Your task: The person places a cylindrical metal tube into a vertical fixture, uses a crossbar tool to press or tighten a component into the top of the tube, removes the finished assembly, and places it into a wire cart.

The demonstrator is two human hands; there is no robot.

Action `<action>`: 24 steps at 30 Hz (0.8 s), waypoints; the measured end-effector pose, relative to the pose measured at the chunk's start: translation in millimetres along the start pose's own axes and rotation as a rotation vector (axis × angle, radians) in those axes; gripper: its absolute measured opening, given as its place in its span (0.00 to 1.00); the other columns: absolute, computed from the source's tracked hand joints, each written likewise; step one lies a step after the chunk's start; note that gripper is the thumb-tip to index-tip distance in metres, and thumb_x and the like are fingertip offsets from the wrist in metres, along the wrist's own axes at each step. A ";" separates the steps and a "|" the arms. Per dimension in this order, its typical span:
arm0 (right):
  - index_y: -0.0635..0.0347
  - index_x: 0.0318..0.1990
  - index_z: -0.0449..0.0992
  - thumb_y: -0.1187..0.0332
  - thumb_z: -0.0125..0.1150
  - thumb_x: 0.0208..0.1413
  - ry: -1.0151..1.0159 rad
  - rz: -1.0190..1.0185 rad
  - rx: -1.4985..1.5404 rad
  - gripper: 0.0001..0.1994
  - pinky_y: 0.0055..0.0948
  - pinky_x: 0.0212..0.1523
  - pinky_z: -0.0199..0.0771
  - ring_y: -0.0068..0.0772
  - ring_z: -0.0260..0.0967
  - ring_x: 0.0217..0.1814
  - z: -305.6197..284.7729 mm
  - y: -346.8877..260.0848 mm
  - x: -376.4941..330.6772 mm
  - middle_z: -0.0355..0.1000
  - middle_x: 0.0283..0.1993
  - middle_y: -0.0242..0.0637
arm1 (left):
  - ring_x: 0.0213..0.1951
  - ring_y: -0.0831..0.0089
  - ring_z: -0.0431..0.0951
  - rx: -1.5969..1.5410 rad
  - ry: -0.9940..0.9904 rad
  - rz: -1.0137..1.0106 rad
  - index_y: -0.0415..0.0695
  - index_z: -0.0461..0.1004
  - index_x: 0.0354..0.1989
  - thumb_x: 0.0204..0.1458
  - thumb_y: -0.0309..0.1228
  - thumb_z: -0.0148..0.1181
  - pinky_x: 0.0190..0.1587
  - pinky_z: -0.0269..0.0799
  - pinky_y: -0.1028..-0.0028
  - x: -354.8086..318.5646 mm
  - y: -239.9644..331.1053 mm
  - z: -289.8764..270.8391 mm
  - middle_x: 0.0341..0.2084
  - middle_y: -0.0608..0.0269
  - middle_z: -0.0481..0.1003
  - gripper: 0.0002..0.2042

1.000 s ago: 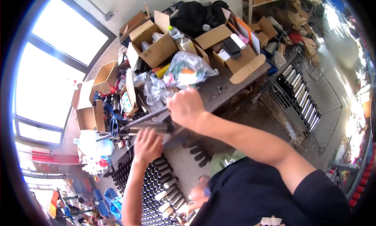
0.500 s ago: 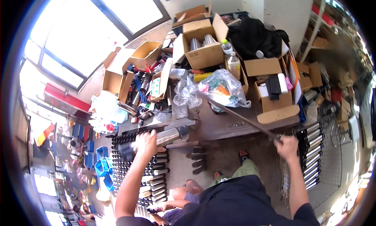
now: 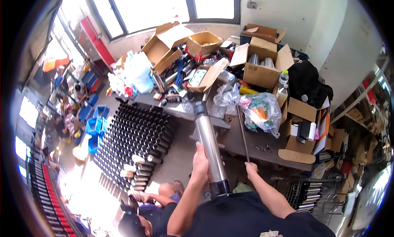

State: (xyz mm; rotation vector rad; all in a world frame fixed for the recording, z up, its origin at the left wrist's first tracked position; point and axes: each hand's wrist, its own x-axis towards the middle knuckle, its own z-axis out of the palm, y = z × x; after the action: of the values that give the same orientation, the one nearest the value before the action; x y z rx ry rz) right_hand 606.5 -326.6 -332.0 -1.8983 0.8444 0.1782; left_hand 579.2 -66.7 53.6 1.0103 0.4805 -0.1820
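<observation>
Steel cylinder [image 3: 211, 146], rod [image 3: 243, 134], in separate hands [image 3: 200, 163] [image 3: 251, 169]

Glossy metal cylinder [image 3: 211, 146], dull metal rod [image 3: 243, 134], matt cardboard box [image 3: 260, 76], shiny plastic bag [image 3: 262, 112]

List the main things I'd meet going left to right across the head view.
Blue plastic bins → large block of black-rimmed tubes → silver metal cylinder with black ends → thin dark metal rod → black fabric heap.
</observation>
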 end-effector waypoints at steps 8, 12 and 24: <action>0.48 0.39 0.73 0.53 0.62 0.56 -0.365 0.474 0.400 0.11 0.43 0.45 0.65 0.27 0.64 0.39 16.1 -32.9 -30.5 0.68 0.36 0.26 | 0.28 0.54 0.78 -0.533 -0.390 -0.048 0.40 0.69 0.51 0.64 0.65 0.28 0.35 0.77 0.57 -11.0 15.9 -18.7 0.30 0.47 0.75 0.37; 0.50 0.52 0.73 0.51 0.61 0.57 -0.421 0.452 0.419 0.20 0.48 0.56 0.63 0.32 0.62 0.56 9.7 -35.2 -38.8 0.70 0.56 0.30 | 0.26 0.55 0.75 -0.684 -0.573 0.063 0.42 0.64 0.57 0.64 0.63 0.30 0.31 0.73 0.57 -10.7 26.9 -9.7 0.29 0.46 0.74 0.35; 0.50 0.45 0.76 0.49 0.64 0.58 -0.292 0.341 0.189 0.17 0.27 0.27 0.63 0.22 0.73 0.32 -66.7 25.8 -7.6 0.76 0.38 0.27 | 0.30 0.51 0.77 -0.511 -0.483 0.026 0.42 0.67 0.57 0.63 0.66 0.28 0.34 0.75 0.55 7.0 38.4 -17.9 0.32 0.43 0.75 0.38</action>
State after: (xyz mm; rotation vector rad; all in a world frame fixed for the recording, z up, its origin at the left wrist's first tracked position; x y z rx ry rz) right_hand 569.0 -385.7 -315.5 -1.4980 0.9410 0.5509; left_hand 593.9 -30.8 72.1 0.4461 0.0594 -0.2556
